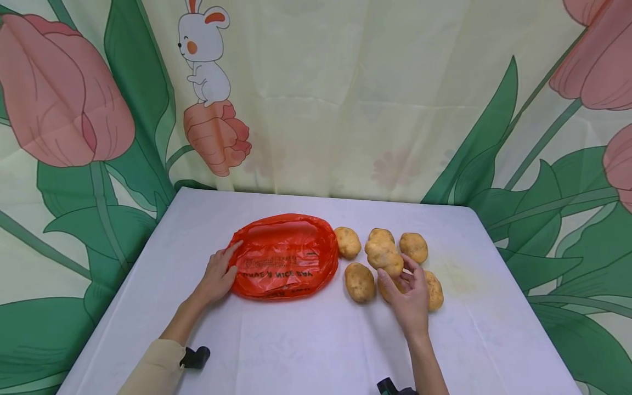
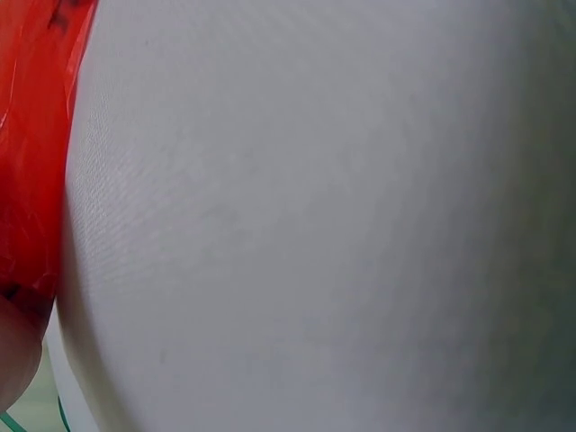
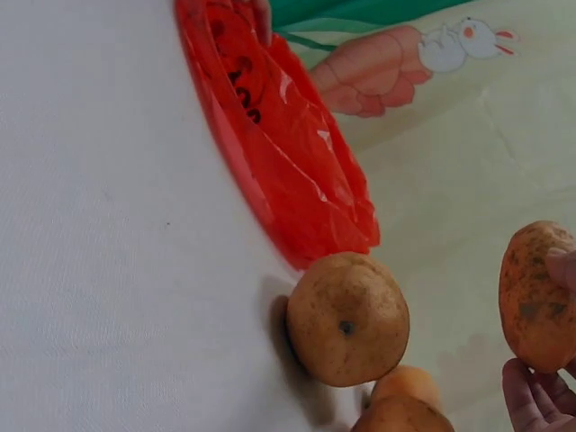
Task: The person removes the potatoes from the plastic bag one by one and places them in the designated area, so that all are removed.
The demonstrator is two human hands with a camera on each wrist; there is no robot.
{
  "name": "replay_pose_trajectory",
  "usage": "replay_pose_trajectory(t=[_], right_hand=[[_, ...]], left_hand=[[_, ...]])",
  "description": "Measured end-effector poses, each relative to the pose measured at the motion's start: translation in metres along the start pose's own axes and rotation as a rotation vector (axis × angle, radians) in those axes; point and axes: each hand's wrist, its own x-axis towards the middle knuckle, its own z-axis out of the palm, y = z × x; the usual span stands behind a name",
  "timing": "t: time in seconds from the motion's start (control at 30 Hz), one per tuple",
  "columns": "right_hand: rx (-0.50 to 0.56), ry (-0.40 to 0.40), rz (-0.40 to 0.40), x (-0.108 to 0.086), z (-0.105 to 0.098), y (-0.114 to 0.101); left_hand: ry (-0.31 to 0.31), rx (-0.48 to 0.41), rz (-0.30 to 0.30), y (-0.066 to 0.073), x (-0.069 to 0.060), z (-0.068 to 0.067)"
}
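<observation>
A red plastic bag [image 1: 281, 258] with dark lettering lies on the table, its rim spread into an oval. At the bag's left edge my left hand [image 1: 217, 277] rests with fingers extended, touching the rim; the left wrist view catches just a bit of the bag [image 2: 31, 144] and a fingertip [image 2: 16, 355]. My right hand [image 1: 410, 296] grips a potato [image 1: 384, 258] between thumb and fingers, raised above the others. From the right wrist, this held potato [image 3: 537, 297] shows dark patches on its skin. Under and beside the right hand lie several more potatoes [image 1: 360, 282].
One potato [image 1: 348, 243] sits close against the bag's right side. Others, including a potato [image 1: 413, 248] behind the hand and a potato [image 1: 434, 291] to its right, lie on the white-covered table [image 1: 286, 345]. A patterned curtain [image 1: 316, 109] hangs behind the table.
</observation>
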Motion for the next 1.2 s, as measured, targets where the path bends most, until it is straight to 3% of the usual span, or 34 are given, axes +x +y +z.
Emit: replay_pose_trajectory(t=[0.23,0.53,0.83,1.2], right_hand=[[-0.037,0.053,0.059,0.004,-0.011,0.003],[-0.082,0.154,0.033,0.012,-0.024,0.006],[-0.154,0.271,0.110,0.021,-0.042,0.010],[-0.253,0.360,0.220,0.025,-0.065,0.022]], left_hand=[[0.007,-0.003,-0.004,0.000,0.001,0.001],[0.044,0.004,0.059,-0.007,0.001,0.004],[0.029,0.001,0.034,-0.005,0.001,0.003],[0.018,0.005,0.003,-0.004,0.001,0.002]])
